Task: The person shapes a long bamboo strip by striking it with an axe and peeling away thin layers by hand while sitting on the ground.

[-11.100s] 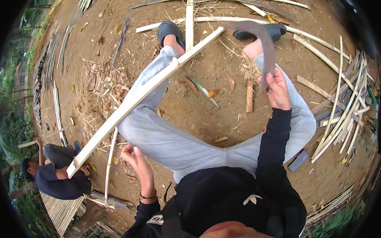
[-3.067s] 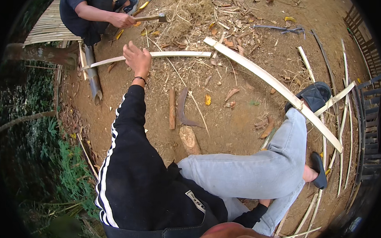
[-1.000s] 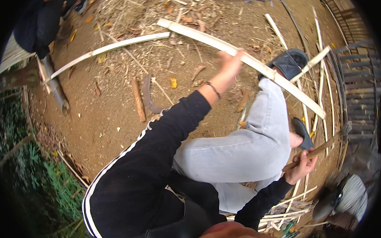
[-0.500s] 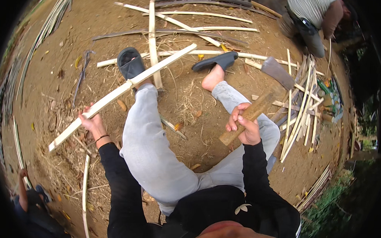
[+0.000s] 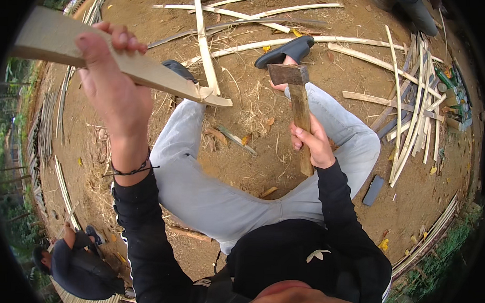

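Raised close to the camera at upper left, my left hand (image 5: 116, 93) is closed around a pale wooden strip (image 5: 165, 78). The strip's far end shows a rough, chipped notch above my left knee. Over my right thigh, my right hand (image 5: 316, 143) grips a hatchet (image 5: 300, 108) by its wooden handle. Its dark metal head points upward and away from me, apart from the strip. Below both, on the ground between my legs, lies a short wood offcut (image 5: 237, 139).
Long pale strips (image 5: 207, 49) lie crossed on the dirt beyond my feet. More strips are heaped at right (image 5: 415, 109), near green bottles (image 5: 445, 78). A dark grey block (image 5: 373, 190) lies by my right knee. Another person (image 5: 83, 266) crouches at lower left; someone's leg (image 5: 417, 16) shows at upper right.
My left hand has lifted the strip up toward the camera, bringing its chipped end near my knee. The hatchet has turned from pointing right to nearly upright. The view has shifted.
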The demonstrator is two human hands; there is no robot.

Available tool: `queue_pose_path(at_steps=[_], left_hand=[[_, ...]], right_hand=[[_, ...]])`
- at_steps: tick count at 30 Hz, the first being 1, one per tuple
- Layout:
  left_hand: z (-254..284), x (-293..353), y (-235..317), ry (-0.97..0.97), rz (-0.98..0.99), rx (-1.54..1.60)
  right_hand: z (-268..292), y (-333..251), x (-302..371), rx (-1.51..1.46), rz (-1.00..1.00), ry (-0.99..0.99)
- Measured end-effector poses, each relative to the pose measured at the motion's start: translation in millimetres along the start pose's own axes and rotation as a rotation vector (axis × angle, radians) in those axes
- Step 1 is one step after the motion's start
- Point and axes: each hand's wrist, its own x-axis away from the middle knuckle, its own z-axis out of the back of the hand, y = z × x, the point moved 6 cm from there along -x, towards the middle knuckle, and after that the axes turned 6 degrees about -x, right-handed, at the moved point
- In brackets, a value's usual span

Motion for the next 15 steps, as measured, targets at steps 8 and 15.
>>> queue_pose_path(at_steps=[8,15], left_hand=[[-66.2,2.1,-17.7,0.010,0.074,0.009],[-67.8,-0.3,-27.6,-0.191,-0.049,0.169]], right_hand=[[-9.7,8.2,8.0,0.323,0.071,0.015],[-21.3,28.4,-14.8,0.141,-0.148,0.022]])
